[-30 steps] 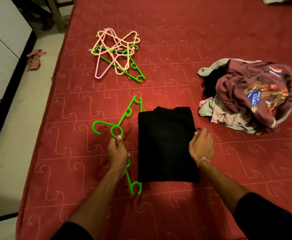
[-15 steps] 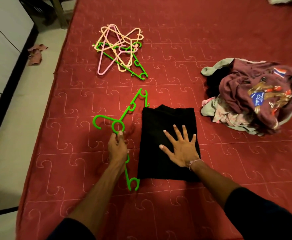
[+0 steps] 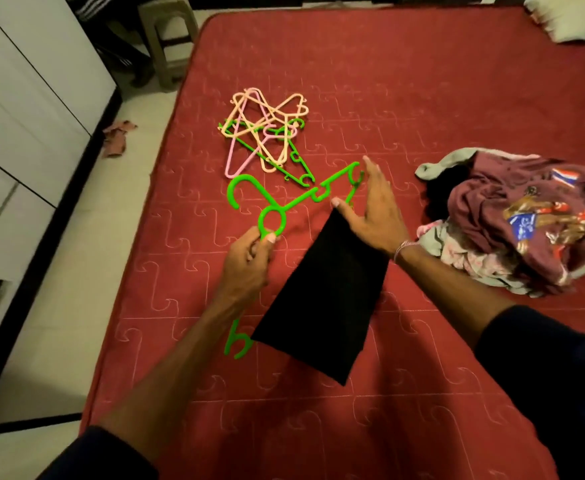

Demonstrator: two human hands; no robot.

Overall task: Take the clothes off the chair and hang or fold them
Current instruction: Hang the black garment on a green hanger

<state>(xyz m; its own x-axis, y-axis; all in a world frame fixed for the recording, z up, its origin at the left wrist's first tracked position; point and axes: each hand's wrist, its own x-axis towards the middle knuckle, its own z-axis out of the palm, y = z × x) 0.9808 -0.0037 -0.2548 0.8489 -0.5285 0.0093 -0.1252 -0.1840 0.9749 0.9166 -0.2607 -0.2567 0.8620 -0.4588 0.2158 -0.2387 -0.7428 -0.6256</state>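
Black garment (image 3: 322, 299): folded flat, hanging tilted above the red bed (image 3: 422, 98); its top corner sits at the right hand, its lower edge points toward the near end of the mattress.
Green hanger (image 3: 273, 216): lifted off the bed, hook pointing left, one arm running up to the right behind the right hand, the other end showing below the left forearm beside the garment's lower left corner.
Left hand (image 3: 249, 261): its grip is closed, fingers and thumb pinching the ring at the neck of the green hanger.
Right hand (image 3: 374, 209): fingers straight and spread, thumb near the garment's top corner; the cloth drapes down from under the palm; whether the fingers also touch the hanger arm cannot be told. A bracelet sits on the wrist.
Pile of hangers (image 3: 266, 133): peach, pink and green, tangled together on the bed, beyond the hands.
Heap of clothes (image 3: 519, 220): maroon printed fabric on top of pale and dark pieces, on the bed right of the right hand.
Stool (image 3: 168, 36): on the floor past the bed's far left corner.
Cupboard (image 3: 24, 116): white panels along the left edge.
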